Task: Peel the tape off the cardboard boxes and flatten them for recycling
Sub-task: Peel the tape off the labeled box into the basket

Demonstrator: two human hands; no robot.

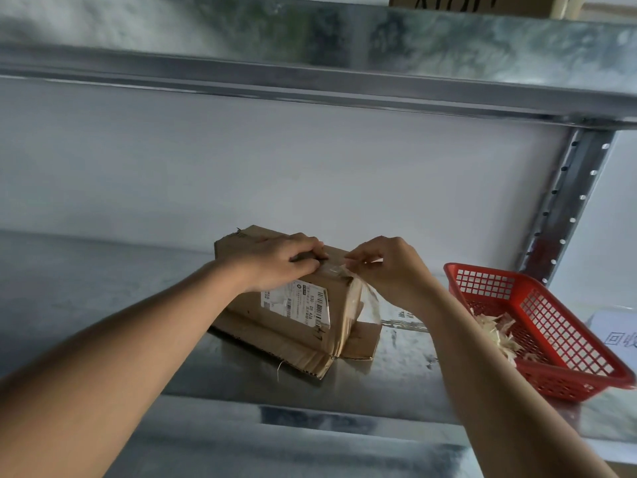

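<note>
Cardboard box (296, 305) stands at the centre of the frame, slightly below the middle, on a galvanised metal shelf (113, 305). We see it resting on flattened cardboard (275, 346) that spreads beneath it toward the lower centre. A white shipping label (300, 301) with barcodes covers part of the box face turned toward the camera.

We note the left hand (279, 263) lying on the top of the box, entering from the lower left of the frame. Its fingers are curled down over the top edge and press against the cardboard, so it grips the box.

We note the right hand (389, 267) just to the right of the left hand, at the upper right corner of the box. Its thumb and fingertips are brought together on a strip of clear tape (362, 298) (a pinch, not a full grasp). The strip runs from the pinch along the top of the box and hangs in a loose, transparent sheet down the right side of the box; we cannot tell exactly where it is still stuck.

A red plastic basket (586, 381) sits at the right edge of the frame, on the same shelf and apart from the box. It holds pale crumpled scraps (496, 332), too indistinct to identify with certainty. A white sheet with printed characters (617, 332) lies behind the basket at the far right.

An upper shelf (310, 56) crosses the top of the frame, and a perforated metal upright (565, 201) supports it at the right. Another cardboard carton (482, 5) stands on that upper shelf, at the top right.
</note>
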